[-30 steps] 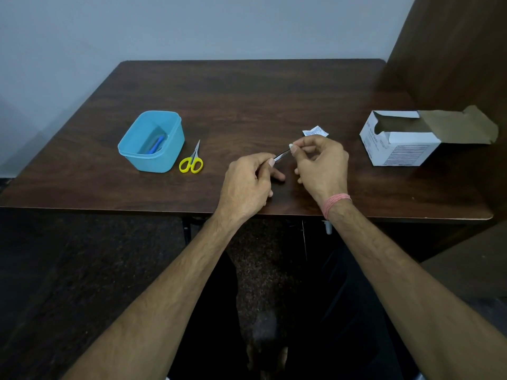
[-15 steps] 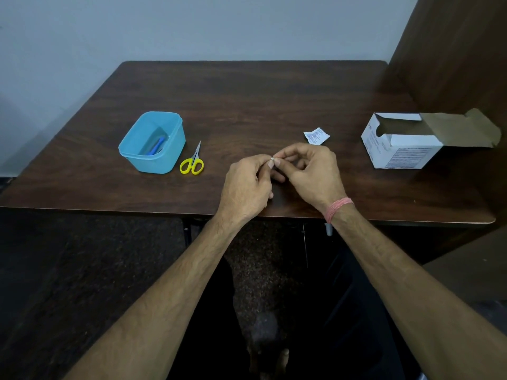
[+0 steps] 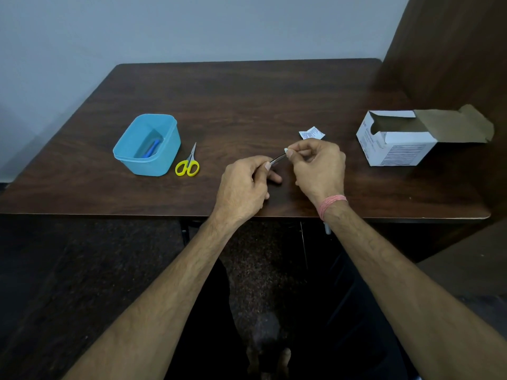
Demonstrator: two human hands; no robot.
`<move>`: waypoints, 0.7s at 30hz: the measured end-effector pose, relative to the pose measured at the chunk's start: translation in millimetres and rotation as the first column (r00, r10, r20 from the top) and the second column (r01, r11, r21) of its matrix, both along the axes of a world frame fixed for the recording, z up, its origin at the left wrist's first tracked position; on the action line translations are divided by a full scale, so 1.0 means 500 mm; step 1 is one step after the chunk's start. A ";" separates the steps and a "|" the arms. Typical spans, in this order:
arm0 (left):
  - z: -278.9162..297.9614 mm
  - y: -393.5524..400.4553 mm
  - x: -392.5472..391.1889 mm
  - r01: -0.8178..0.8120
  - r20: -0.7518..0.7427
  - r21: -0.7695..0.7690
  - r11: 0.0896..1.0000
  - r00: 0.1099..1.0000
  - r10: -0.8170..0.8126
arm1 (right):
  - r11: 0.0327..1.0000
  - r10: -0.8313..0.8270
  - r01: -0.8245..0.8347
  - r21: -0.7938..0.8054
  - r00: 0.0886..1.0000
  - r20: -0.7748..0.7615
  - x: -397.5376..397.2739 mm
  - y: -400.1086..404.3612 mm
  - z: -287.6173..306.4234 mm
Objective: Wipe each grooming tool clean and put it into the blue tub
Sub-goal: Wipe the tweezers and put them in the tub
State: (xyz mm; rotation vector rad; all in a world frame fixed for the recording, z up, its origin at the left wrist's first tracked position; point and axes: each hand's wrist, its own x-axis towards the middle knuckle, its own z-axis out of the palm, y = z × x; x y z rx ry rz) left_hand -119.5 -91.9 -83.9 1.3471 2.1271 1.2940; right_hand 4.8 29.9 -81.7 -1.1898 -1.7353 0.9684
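Over the near middle of the dark wooden counter (image 3: 247,105), the left hand (image 3: 242,187) pinches a thin metal grooming tool (image 3: 277,158), mostly hidden in its fingers. The right hand (image 3: 318,165) pinches a small white wipe (image 3: 286,150) at the tool's far tip. The light blue plastic tub (image 3: 164,149) at far left holds a blue item, hard to make out, with yellow-handled scissors (image 3: 188,164) just right of it.

**Non-task items on the table**

Dark wood table (image 3: 247,105) fills mid frame. White cardboard box (image 3: 395,149) at right, lying on its side, brown flap open (print too small to read). Small torn white packet (image 3: 311,132) right of centre. Grey wall (image 3: 192,26) across top; brown panel (image 3: 452,50) upper right.
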 end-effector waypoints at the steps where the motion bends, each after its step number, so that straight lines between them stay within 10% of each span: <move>1: 0.000 0.000 0.001 0.000 0.002 0.001 1.000 1.000 0.000 | 1.000 -0.012 0.012 -0.003 1.000 -0.005 -0.001 0.001 0.000; 21: -0.006 0.005 -0.001 0.002 0.008 0.046 0.999 1.000 -0.002 | 0.958 0.269 -0.272 0.093 0.962 0.046 0.006 -0.025 0.011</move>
